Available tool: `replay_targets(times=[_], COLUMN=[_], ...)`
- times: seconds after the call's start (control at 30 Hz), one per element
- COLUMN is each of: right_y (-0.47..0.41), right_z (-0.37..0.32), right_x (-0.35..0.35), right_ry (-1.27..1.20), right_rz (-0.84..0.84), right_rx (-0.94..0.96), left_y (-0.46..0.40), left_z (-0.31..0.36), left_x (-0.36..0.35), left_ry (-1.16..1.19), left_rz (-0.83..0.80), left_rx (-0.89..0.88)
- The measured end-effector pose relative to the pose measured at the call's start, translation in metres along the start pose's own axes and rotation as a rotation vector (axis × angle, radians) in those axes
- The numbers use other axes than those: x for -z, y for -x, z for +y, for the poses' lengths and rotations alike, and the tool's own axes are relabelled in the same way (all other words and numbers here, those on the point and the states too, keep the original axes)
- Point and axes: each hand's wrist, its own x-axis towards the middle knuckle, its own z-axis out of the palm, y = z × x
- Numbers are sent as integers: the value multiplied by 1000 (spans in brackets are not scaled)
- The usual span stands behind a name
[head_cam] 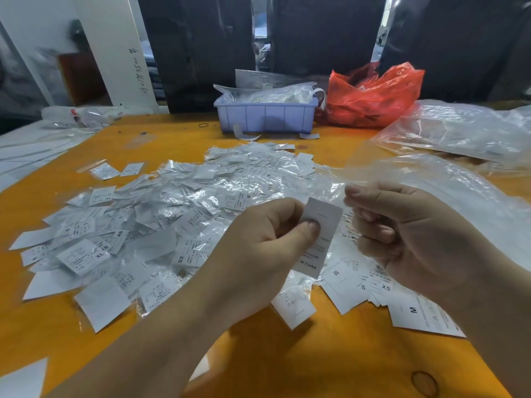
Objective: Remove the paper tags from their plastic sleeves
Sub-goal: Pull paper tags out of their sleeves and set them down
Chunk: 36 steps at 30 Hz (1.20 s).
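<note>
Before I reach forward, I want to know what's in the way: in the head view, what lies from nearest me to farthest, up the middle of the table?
Left hand pinching a paper tag → pile of sleeved tags → lavender bin → dark curtain.

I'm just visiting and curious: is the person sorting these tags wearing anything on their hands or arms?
No. The left hand and right hand are bare: no gloves, rings, watch or bracelets show. Both forearms are uncovered as far as the picture's edge, so no sleeves are visible. Fingernails are short and unpainted.
</note>
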Motion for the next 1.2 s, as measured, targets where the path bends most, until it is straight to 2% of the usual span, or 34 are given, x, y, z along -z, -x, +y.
replay_targets(times=[0.37, 0.97, 1.2], right_y=[1, 2, 0], right_z=[2, 2, 3], right_x=[-2, -3, -2], right_ry=[-12, 15, 1], right_rz=[-75, -58, -47], right_rx=[-10, 13, 9], left_y=[2, 2, 1], left_z=[2, 4, 4], left_x=[-2, -1, -1], left_ry=[-13, -38, 22], left_rz=[-116, -116, -142], left_rx=[34, 52, 83])
